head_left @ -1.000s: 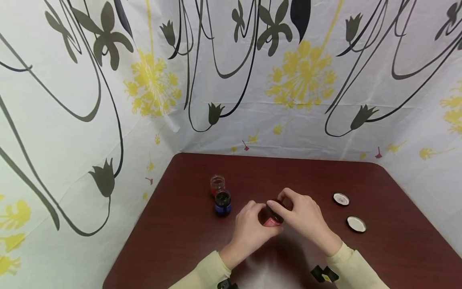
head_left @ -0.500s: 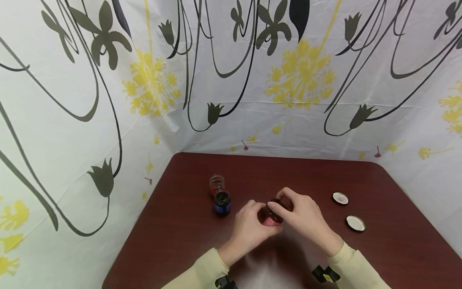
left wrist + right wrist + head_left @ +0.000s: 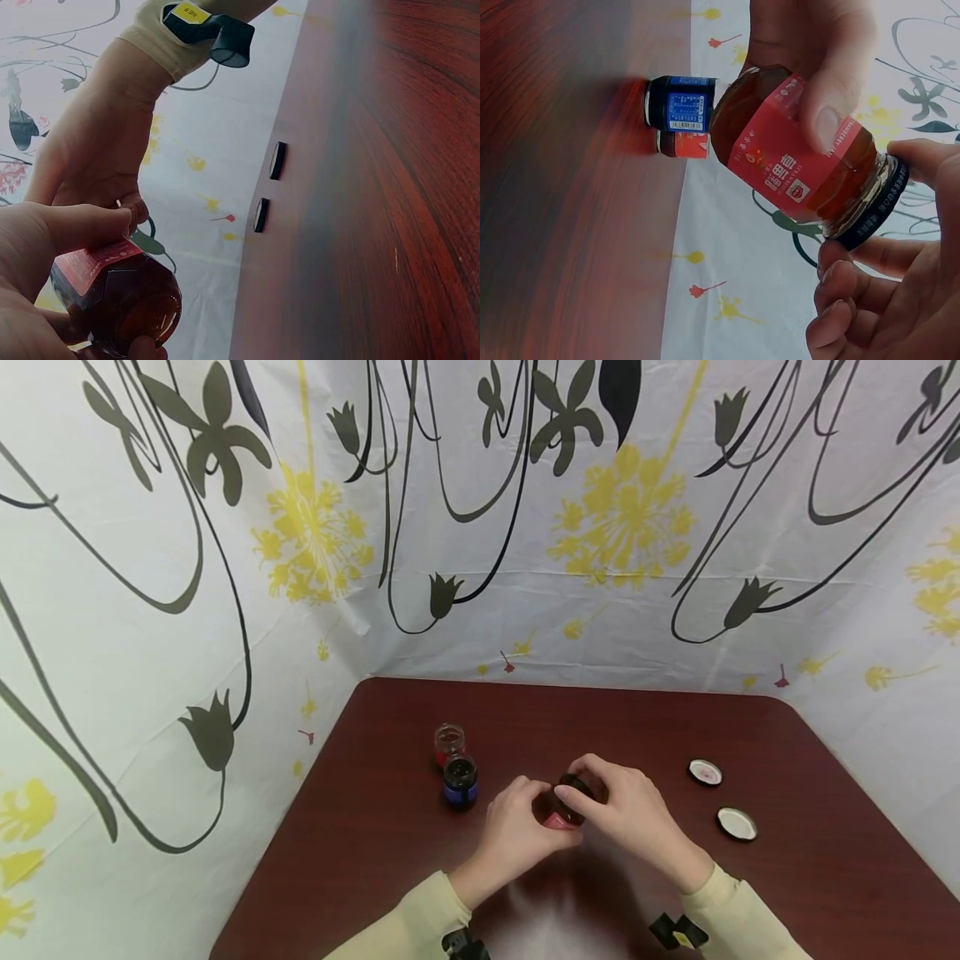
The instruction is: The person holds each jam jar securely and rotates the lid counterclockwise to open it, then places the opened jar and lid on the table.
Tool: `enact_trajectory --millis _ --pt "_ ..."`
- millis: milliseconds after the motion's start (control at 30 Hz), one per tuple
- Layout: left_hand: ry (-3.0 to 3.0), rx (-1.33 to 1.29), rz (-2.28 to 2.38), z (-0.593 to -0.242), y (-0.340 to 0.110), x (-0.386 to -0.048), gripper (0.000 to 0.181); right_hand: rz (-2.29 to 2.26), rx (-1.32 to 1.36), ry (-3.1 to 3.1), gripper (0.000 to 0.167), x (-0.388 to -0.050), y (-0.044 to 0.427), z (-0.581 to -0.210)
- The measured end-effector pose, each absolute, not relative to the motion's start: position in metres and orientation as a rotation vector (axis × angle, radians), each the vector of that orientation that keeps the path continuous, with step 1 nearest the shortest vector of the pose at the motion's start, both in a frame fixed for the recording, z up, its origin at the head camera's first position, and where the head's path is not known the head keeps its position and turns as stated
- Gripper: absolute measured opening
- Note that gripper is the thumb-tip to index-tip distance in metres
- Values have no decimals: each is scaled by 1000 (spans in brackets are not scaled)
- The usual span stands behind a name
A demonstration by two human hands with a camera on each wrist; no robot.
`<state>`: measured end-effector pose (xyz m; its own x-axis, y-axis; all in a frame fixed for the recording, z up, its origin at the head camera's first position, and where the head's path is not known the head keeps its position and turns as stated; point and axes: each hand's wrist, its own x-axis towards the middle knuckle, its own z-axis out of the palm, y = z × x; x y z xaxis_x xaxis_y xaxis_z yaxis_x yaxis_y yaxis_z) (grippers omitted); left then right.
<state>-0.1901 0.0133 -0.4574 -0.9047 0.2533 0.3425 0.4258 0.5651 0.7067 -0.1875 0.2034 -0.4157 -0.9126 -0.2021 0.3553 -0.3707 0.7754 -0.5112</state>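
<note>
A strawberry jam jar (image 3: pixel 769 169) with a red label is held tilted above the table, its dark contents showing through the glass. My left hand (image 3: pixel 517 831) grips the jar's body, with the thumb across the label in the right wrist view. On the jar's mouth sits a black lid (image 3: pixel 871 204), pinched at its rim by the fingers and thumb of my right hand (image 3: pixel 637 818). From the left wrist view, the jar's base (image 3: pixel 146 311) faces the camera, and the lid is hidden there.
Left of the hands stand a lidless blue-labelled jar (image 3: pixel 461 792) with dark contents and, just behind it, a lidless red-labelled jar (image 3: pixel 448 742). Two loose lids (image 3: pixel 737 824) lie white side up at the right. Patterned cloth (image 3: pixel 480 552) hangs around the dark red table (image 3: pixel 360 852).
The hands stay around the same jar and lid. My right hand's fingers have shifted very slightly on the lid, and the whole head view has drifted a little.
</note>
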Motion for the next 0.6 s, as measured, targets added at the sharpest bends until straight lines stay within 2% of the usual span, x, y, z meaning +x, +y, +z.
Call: enact_trajectory --millis 600 --pt "-2642 -606 -1269 -461 13 -195 52 891 528 -2710 28 -189 209 -420"
